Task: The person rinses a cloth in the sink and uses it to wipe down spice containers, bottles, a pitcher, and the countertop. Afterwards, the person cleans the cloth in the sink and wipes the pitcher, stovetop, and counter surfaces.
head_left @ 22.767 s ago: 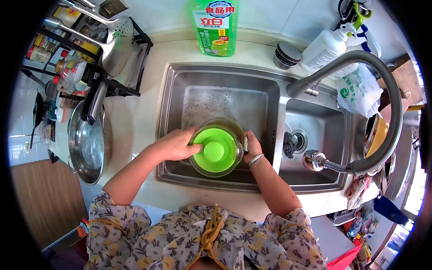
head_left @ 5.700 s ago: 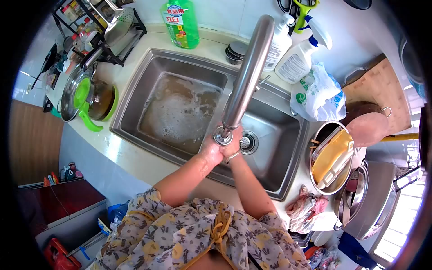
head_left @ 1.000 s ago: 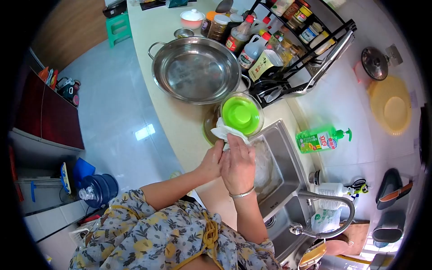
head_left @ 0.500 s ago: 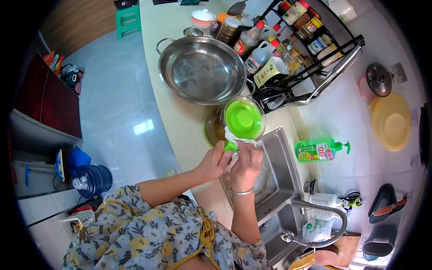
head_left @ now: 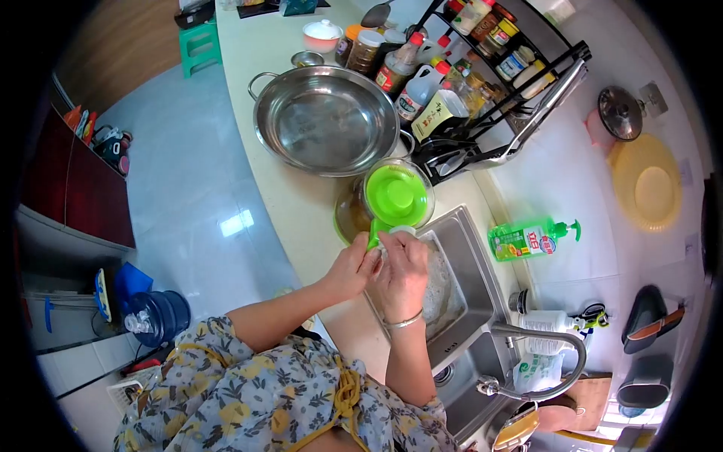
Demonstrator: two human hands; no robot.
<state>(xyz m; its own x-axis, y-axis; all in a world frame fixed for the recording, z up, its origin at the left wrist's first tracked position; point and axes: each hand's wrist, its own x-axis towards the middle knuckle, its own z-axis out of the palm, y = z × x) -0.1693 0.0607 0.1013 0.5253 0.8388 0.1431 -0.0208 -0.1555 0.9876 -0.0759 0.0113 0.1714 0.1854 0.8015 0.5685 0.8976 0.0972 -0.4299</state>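
A clear pitcher (head_left: pixel 349 212) with brownish contents stands on the counter below me, its round green lid (head_left: pixel 397 194) facing up. My left hand (head_left: pixel 349 269) is closed around the pitcher's green handle (head_left: pixel 374 232). Close beside it, my right hand (head_left: pixel 404 270) has its fingers pressed together on a white cloth (head_left: pixel 404 228) against the handle. Most of the cloth is hidden under the fingers. A bracelet is on the right wrist.
A wide steel pan (head_left: pixel 325 120) stands just beyond the pitcher. The double sink (head_left: pixel 482 294) with its faucet (head_left: pixel 550 339) lies to the right. Sauce bottles (head_left: pixel 418 92) and a black rack (head_left: pixel 520 90) line the wall, with a green dish soap bottle (head_left: pixel 527 240) nearer.
The white cloth, which spread over the handle and lid edge before, is now mostly bunched under my right fingers. More of the green handle shows. The whole view has shifted slightly.
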